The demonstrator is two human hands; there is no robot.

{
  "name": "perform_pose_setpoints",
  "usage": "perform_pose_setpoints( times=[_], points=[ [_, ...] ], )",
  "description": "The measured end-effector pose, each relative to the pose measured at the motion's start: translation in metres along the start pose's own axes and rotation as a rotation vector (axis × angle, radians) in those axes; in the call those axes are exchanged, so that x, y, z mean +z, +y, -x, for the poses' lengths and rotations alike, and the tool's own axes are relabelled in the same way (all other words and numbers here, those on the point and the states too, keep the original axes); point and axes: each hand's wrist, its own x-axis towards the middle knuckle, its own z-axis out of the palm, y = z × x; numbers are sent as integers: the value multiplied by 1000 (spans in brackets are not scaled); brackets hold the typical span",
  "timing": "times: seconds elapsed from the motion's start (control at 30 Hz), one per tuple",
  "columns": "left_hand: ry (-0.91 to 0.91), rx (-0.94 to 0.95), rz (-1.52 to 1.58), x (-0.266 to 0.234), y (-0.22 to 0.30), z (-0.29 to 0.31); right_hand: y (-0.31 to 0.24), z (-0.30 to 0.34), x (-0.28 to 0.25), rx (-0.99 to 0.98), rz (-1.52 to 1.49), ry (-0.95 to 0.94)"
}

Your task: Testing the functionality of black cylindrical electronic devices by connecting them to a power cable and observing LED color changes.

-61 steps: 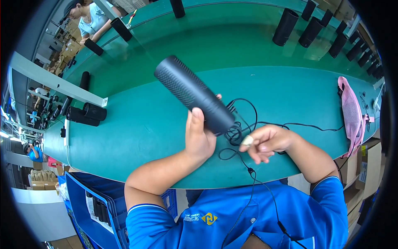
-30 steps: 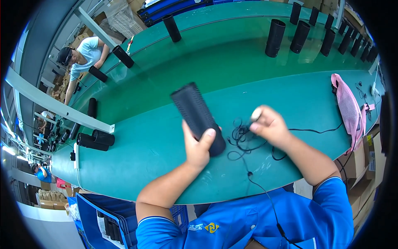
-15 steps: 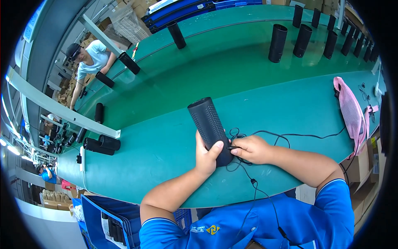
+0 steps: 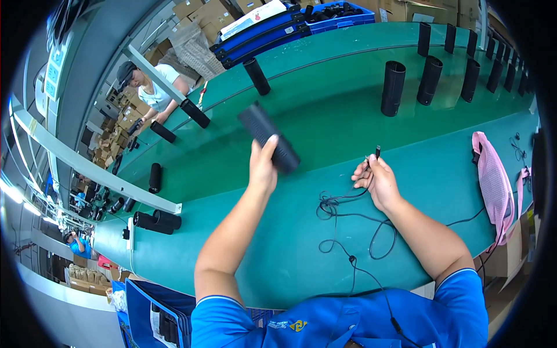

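My left hand (image 4: 263,167) is closed round a black cylinder (image 4: 268,136), which tilts over the far green surface. It is slightly blurred; its end openings cannot be made out. Off to the right, my right hand (image 4: 380,184) pinches a thin black cable near its small plug (image 4: 378,152), which points up. From that hand the black cable (image 4: 328,209) runs in loose loops across the near table (image 4: 278,232) and down to my blue shirt. The cylinder and the plug are apart.
Several black cylinders stand at the far right, including a near one (image 4: 393,90). Two more cylinders (image 4: 156,221) lie at the left by a white post. A pink pouch (image 4: 493,180) rests at the right edge. Another person (image 4: 154,87) works at the far left.
The cylinder has moved up and away with my left hand. My right hand has drawn back from it with the cable's plug, moving right and upward. The view has shifted slightly.
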Motion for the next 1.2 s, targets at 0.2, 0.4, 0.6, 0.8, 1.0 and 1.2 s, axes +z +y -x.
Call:
perform_pose_setpoints(
  times=[0.2, 0.4, 0.6, 0.8, 1.0, 1.2],
  points=[
    [-157, 134, -148, 87, -39, -102, -6, -3, 1, -8, -81, 37],
    [-120, 134, -349, 122, -98, -126, -2, -1, 2, 44, -6, -43],
    [-65, 231, -486, 114, -103, -135, -6, -4, -5, 70, 25, -49],
    [135, 706, -1067, 28, -69, -216, -3, -5, 0, 74, 121, -78],
    [201, 529, -1893, -30, -9, -308, 0, -1, -1, 82, 230, -135],
    [100, 276, -1864, 5, -9, -317, 1, -4, -9, 114, 215, -194]
  ],
)
